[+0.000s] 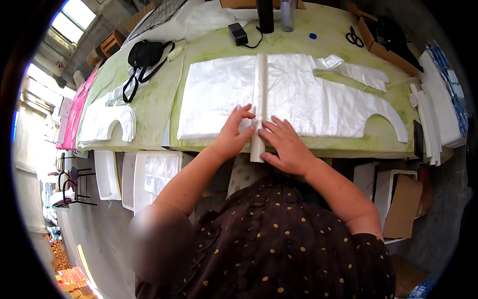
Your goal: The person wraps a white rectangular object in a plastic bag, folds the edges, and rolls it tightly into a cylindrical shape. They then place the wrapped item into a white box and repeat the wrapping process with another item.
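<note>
A flat stack of thin white plastic vest bags lies on the table, its handle loops pointing right. Across it, running from far to near, is a long pale tube, its near end jutting past the stack's front edge. My left hand is at the tube's left side, fingers loosely curled and apart, thumb toward the tube. My right hand lies against the tube's right side with its fingers spread. Neither hand is wrapped around it. What the fingertips touch between the hands is hard to make out.
Another white bag stack and a black pouch lie to the left. Far back are a black adapter, a clear bottle and scissors. White rolls stand at the right edge; white bins sit below the table.
</note>
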{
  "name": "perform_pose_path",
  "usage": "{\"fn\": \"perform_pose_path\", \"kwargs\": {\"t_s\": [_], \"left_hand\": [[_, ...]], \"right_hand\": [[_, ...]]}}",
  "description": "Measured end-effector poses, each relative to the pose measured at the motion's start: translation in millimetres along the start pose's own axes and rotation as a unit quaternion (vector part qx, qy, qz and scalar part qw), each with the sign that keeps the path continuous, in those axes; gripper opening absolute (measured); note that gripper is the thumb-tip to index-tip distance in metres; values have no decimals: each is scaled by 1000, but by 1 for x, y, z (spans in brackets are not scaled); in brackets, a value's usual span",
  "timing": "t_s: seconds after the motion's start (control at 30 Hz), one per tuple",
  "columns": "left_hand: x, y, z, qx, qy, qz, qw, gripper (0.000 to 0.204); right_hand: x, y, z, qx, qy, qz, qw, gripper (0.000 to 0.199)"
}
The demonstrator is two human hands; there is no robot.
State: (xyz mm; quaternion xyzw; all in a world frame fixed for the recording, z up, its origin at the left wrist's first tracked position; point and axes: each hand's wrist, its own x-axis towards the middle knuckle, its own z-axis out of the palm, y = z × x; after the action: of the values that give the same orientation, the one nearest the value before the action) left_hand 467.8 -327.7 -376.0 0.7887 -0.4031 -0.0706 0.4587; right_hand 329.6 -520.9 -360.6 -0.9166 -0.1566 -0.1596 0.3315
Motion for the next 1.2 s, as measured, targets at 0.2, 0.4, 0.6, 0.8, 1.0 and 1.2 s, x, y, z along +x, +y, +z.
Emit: {"fn": "perform_pose_path", "kwargs": {"t_s": [0.2,0.4,0.6,0.8,1.0,1.2], "left_hand": [[42,16,-20,69,25,89,993,35],[63,6,-15,200,-147,-9,969,52],[27,13,-42,377,19,-57,924,48],[19,24,-48,317,29,32,948,53],[-1,-32,-72,151,13,-205,967,64],[-8,-13,-72,268,111,-118,950,58]], "right_hand": [[45,-6,15,-89,-62,-33,994,53],[47,-17,17,-34,-55,-29,997,40],[-21,-13,-4,40,54,5,998,24],[-45,-12,-5,89,89,17,992,21],[-55,-8,-7,112,105,33,988,19],[-66,-2,-13,107,125,37,986,17]]}}
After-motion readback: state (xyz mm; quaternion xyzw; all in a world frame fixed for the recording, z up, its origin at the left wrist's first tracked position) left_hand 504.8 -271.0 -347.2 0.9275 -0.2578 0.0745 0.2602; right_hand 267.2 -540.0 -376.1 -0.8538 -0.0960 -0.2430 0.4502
